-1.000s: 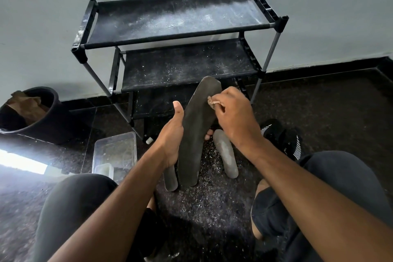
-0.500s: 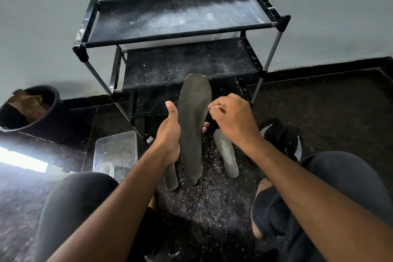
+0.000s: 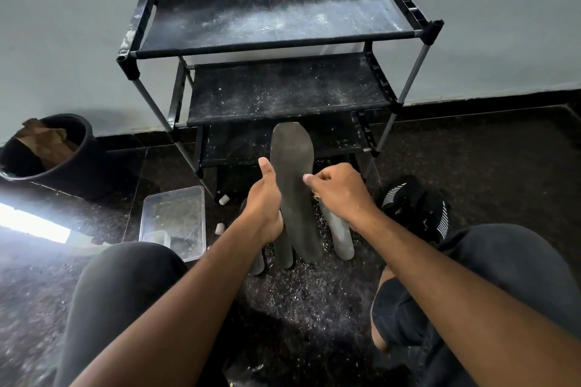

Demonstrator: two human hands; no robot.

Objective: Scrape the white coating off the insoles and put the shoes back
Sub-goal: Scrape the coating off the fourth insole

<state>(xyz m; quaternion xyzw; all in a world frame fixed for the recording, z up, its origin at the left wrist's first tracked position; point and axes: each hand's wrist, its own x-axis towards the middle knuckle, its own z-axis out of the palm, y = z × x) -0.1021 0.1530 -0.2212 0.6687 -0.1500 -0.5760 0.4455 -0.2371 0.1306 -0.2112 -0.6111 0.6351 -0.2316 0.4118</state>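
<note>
**shoefix_22:** Head cam, looking down between the knees. Left hand (image 3: 265, 207) grips a dark grey insole (image 3: 294, 185) from its left edge, thumb up along the side, fingers wrapped behind. It's held upright, toe end up in front of the bottom tier of the black shoe rack (image 3: 276, 50), heel end down near the floor (image 3: 487, 148).

**gritty_sole:** And the right one?

**shoefix_22:** Right hand (image 3: 338, 195) is curled up tight at the insole's right edge, fingertips pinched together. A tiny brownish bit pokes out under the fist, but I can't tell what it is.

**gritty_sole:** Where's the rest of the stuff?

**shoefix_22:** More grey insoles on the floor behind the hands: one to the right (image 3: 341, 236), another two poking out low on the left (image 3: 257, 264), mostly hidden. White scrapings are scattered under them and dusted over the rack shelves. A pair of black shoes with white stripes (image 3: 418, 207) sits just right of the right wrist. A clear plastic tray (image 3: 174, 217) is on the left, and a black bucket (image 3: 50, 157) with brown paper in it stands by the wall.
</note>
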